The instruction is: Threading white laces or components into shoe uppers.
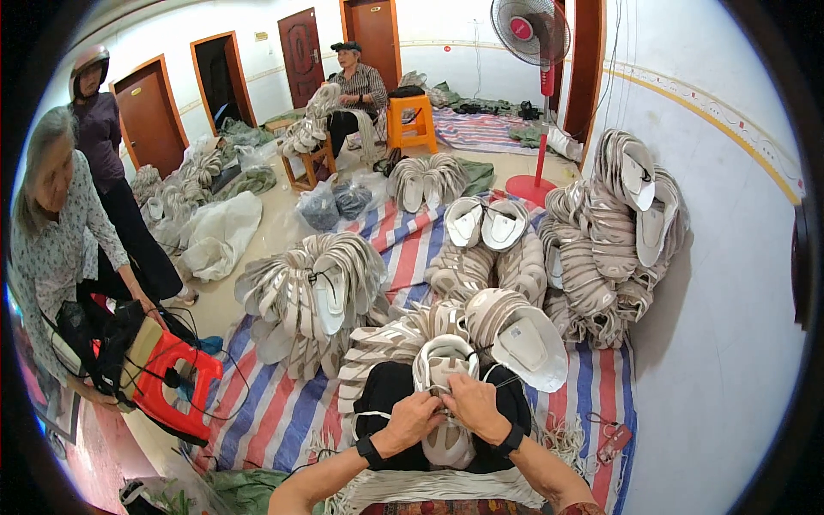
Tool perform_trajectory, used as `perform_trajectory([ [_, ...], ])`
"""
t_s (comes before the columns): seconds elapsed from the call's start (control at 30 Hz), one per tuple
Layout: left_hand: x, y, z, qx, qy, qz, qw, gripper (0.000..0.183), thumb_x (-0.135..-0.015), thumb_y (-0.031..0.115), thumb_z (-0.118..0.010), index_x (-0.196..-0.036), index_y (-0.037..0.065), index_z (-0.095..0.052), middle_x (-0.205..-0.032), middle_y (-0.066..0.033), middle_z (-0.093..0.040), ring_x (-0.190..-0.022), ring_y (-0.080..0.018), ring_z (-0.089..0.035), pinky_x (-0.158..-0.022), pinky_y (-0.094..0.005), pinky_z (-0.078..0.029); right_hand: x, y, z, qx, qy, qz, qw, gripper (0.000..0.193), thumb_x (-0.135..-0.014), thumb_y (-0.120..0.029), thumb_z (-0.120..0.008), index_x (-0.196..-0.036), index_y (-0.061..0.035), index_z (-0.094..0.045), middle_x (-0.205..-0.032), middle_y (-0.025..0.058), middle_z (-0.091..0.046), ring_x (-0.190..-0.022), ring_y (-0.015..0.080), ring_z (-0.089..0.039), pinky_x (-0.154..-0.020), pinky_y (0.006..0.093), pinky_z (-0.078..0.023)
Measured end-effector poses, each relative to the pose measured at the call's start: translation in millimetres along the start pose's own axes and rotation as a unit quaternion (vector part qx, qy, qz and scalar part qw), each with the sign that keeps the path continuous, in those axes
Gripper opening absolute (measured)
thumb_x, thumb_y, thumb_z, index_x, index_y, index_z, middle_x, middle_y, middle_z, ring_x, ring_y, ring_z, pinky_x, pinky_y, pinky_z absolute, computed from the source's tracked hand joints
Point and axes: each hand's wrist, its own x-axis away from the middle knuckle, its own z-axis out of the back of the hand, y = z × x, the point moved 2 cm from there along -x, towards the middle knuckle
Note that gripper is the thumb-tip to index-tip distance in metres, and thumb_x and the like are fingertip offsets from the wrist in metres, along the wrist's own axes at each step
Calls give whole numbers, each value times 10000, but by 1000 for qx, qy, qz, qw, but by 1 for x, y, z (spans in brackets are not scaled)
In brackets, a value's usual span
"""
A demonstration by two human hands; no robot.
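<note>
A beige and white shoe upper (448,445) sits between my dark-clad knees, its toe toward me and its collar (445,348) away from me. My left hand (414,422) is closed in a pinch at the eyelets, and a white shoelace (372,415) trails out to its left. Beside it my right hand (475,405) is also closed, fingertips down on the lacing area. The fingers meet over the middle of the upper, so the bit of lace between them is mostly hidden. Several white laces (421,487) lie across my lap.
Stacks of nested shoe uppers (313,292) surround me on a striped sheet (283,412); a taller pile (601,232) leans by the right wall. At left, a person holds a red stool (184,378) with cords. Another stands behind; a third sits farther back. A standing fan (545,112) is behind.
</note>
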Motion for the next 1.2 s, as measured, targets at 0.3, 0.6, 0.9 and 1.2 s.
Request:
perform_trajectory([
  [0.3, -14, -11, -13, -46, -1, 11, 999, 163, -699, 155, -647, -773, 51, -545, -723, -77, -512, -693, -259, -543, -585, -351, -451, -5, 11, -9, 11, 0, 0, 1000, 163, -757, -202, -568, -770, -44, -530, -700, 127, -575, -639, 297, -591, -521, 405, -458],
  [0.6, -16, -15, -35, -113, -20, -77, 990, 108, -723, 134, -542, -760, 42, -497, -728, -97, -482, -674, -253, -515, -572, -328, -443, -4, 38, -11, -183, 64, -80, 978, 159, -734, -191, -544, -711, -44, -600, -622, 156, -565, -576, 314, -570, -531, 382, -435],
  [0.9, -16, -10, -29, -64, -27, -36, 997, 102, -741, 86, -528, -798, 20, -476, -765, -113, -482, -758, -268, -524, -627, -336, -452, -26, 40, 34, -538, 119, -103, 828, 112, -838, -89, -508, -744, -29, -497, -625, 7, -495, -531, 64, -424, -492, 188, -334],
  [1.2, -10, -11, -38, 26, 82, -33, 996, 123, -726, 90, -557, -837, 61, -511, -717, -88, -475, -691, -262, -524, -571, -338, -453, -12, 26, 41, -613, 50, -121, 779, 184, -886, -166, -463, -802, -27, -551, -689, -2, -512, -571, 74, -411, -522, 215, -332],
])
